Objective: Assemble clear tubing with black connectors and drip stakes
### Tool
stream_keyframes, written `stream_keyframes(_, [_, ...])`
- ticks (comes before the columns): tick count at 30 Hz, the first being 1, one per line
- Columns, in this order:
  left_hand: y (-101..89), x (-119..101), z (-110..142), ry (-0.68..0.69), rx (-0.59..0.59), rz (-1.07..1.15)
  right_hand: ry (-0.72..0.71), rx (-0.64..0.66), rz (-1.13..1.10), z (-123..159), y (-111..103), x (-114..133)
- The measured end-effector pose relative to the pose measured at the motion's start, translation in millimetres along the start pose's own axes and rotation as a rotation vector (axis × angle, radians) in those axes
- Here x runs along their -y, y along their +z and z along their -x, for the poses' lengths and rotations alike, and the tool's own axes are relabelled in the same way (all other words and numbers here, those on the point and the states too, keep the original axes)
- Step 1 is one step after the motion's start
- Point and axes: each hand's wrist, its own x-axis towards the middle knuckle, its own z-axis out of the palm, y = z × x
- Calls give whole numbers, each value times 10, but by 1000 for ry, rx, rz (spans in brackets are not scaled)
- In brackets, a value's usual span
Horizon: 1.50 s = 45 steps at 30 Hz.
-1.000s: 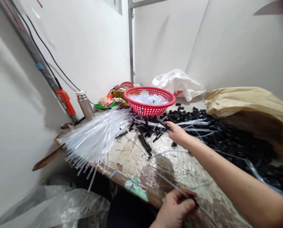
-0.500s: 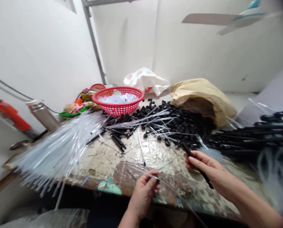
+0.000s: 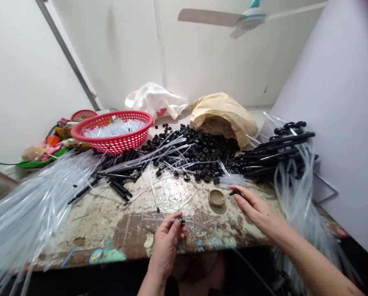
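Observation:
My left hand (image 3: 168, 234) pinches a small black cap (image 3: 180, 221) above the table's front edge. A thin clear tube (image 3: 199, 225) runs by the cap and the fingers. My right hand (image 3: 253, 207) has its fingers closed on a dark piece, of which only the short black end (image 3: 236, 192) shows; the hand hides the rest. From that end a thin pale tip points left over a small round brown dish (image 3: 216, 198). Whether the tip touches the dish's contents I cannot tell. Behind the dish lies a heap of black caps (image 3: 202, 154).
Clear tubes (image 3: 45, 197) spread over the table's left side, beside loose black tubes (image 3: 120, 189). A red basket (image 3: 122, 144) holds clear plastic pieces. A paper bag (image 3: 224, 109) lies at the back. Bundled black tubes (image 3: 276, 154) are at right, and a fan (image 3: 248, 20) hangs above.
The view has swung right. My right hand has come to the small dish, and the long black tube seen in it earlier now shows as a short end. My left hand still pinches the cap.

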Motion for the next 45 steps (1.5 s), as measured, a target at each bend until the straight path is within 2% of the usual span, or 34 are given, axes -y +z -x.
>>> stream_keyframes(4, [-6, 13, -21, -26, 14, -25, -51, 44, 279, -60, 26, -165])
stream_keyframes(9, [-29, -17, -5, -46, 30, -14, -89, 42, 364, -92, 80, -290])
stream_keyframes(12, [-22, -9, -6, -60, 17, 6, -10, -15, 233, -65, 76, -254])
stream_keyframes(15, [-9, 14, -17, -32, 16, 43, 128, -9, -146, 20, 82, -110])
stream_keyframes(18, [12, 28, -24, -19, -12, 74, 219, 130, -502, 167, 170, 89])
stream_keyframes(21, [37, 20, -22, -20, -65, 64, 282, 324, -643, 330, 362, 240])
stream_keyframes(24, [54, 10, -17, -20, -77, 60, 321, 409, -618, 425, 584, 298])
stream_keyframes(28, [60, 7, -16, -21, -60, 74, 322, 347, -514, 413, 761, 293])
stream_keyframes(37, [51, 27, -19, -13, -36, 75, 230, 305, -480, 346, 831, 200])
stream_keyframes(45, [42, 33, -28, -35, -21, 79, 212, 290, -476, 351, 837, 189])
